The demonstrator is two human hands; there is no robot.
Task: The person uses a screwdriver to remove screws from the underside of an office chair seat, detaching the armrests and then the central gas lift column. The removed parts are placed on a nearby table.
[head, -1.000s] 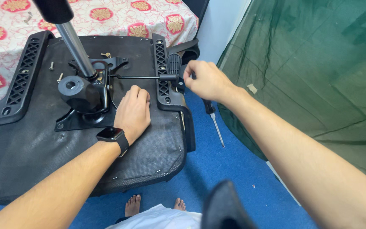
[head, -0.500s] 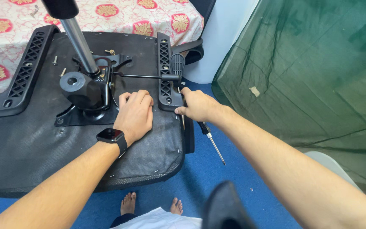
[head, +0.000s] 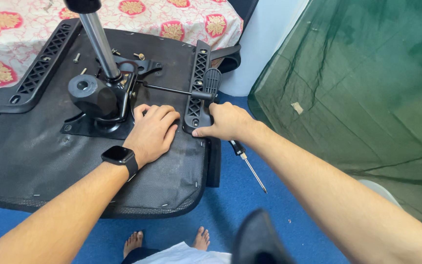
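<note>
The right hand (head: 225, 122), raised a second ago, has dropped onto the armrest bracket (head: 197, 88) just beside the flat, open left hand (head: 152, 132), fingers closed around a screwdriver (head: 247, 165); the upturned chair seat (head: 74, 161) looks braced for fastening

I log the surroundings only. Blue carpet (head: 250, 205) underfoot. Green netting (head: 367, 83) drapes the right side — a small pale scrap (head: 297, 107) sticks to it. At top left, a bedsheet (head: 20, 19) with red and gold medallions. White wall strip (head: 269, 44) between sheet and netting — a dark blurred object (head: 260, 242) at bottom edge.
</note>
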